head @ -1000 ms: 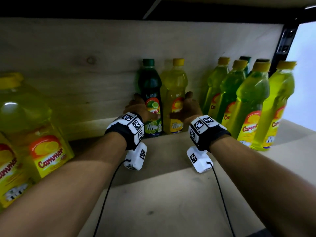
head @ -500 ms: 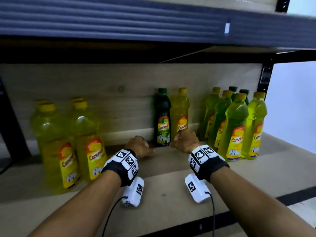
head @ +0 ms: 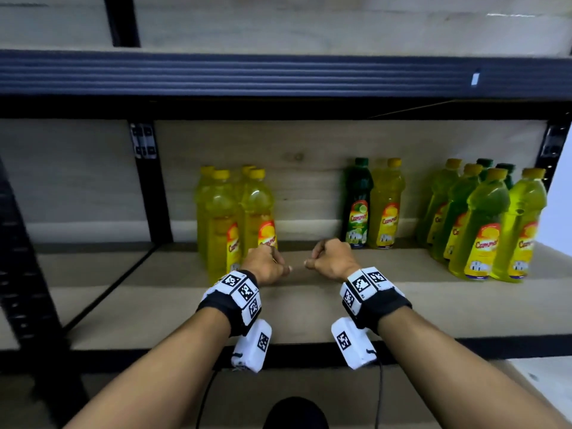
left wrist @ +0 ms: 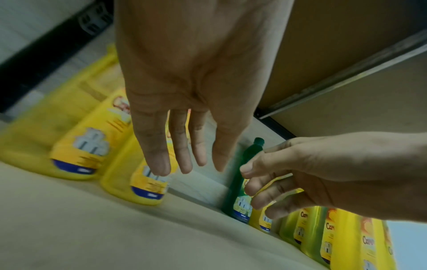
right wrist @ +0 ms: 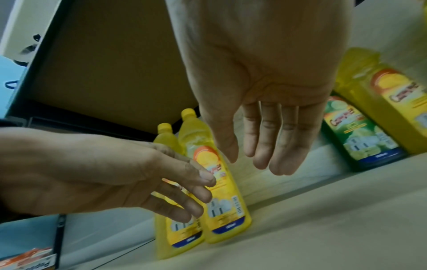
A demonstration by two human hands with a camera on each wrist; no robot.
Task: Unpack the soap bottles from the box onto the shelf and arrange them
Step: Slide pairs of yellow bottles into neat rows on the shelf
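Bare shelf board point(head: 309, 305) btwn yellow bottles point(head: 235, 224) & green/yellow pair point(head: 371, 205) — open gap.

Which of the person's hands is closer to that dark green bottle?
Right. The right hand hovers just in front of the dark green bottle; the left hand is farther left, by the yellow bottles.

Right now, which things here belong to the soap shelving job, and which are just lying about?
Job:
- green bottle and yellow bottle at the back
- yellow group
- yellow-green group
- shelf
- empty left hand and right hand

Lying about:
- packet, lower left in the right wrist view
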